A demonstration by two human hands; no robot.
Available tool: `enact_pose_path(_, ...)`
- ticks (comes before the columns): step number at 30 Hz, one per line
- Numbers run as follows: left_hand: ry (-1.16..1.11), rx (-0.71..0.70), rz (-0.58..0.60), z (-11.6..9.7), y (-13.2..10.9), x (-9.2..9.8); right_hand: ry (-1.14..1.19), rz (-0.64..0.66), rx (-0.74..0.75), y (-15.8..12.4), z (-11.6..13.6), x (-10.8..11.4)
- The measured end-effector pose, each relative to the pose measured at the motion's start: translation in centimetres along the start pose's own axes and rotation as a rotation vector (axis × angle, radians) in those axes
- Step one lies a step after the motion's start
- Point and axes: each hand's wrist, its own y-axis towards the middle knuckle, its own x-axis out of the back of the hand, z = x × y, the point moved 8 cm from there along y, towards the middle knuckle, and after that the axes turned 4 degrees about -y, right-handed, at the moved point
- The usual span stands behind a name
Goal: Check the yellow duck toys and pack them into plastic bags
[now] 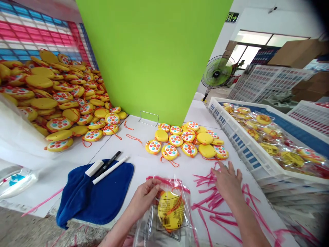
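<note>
My left hand (147,193) pinches the upper left corner of a clear plastic bag (189,206) near the table's front edge. Inside the bag lies a yellow toy (171,211), back side up, with printed text, a barcode and an orange cord. A thin wire frame shows around the toy. To the right, my right hand (227,178) is spread over loose pink strips (210,195), its fingers apart. Pink film runs along the bag's top edge. Behind the bag sits a group of yellow toys (190,149) with coloured dots and orange cords.
A blue cloth (102,202) holds a black marker (110,163), a white pen and a white block. Toys (59,106) are heaped at left. A green board (154,61) stands behind. At right, a white crate (253,168) holds bagged toys. A fan (217,72) stands farther back.
</note>
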Motion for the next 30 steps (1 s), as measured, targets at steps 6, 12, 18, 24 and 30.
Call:
enact_pose_path(6,-0.018,0.005,0.01,0.2,0.1,-0.2,0.59,-0.258,-0.121,-0.9,0.3,4.9)
enact_pose_path(12,-0.084,-0.013,0.02,0.3,0.2,0.0,1.229,0.417,0.088,-3.5,11.9,3.6)
enact_pose_path(18,-0.116,-0.01,0.121,0.7,0.2,0.2,1.44,0.531,-0.042,-4.4,13.0,1.3)
enact_pose_path(24,-0.236,0.047,0.112,0.9,0.1,0.7,1.63,0.519,-0.216,-4.8,10.7,0.5)
enact_pose_path(30,-0.156,0.025,0.111,-0.2,-0.4,0.5,1.675,0.527,-0.228,-5.2,10.8,0.1)
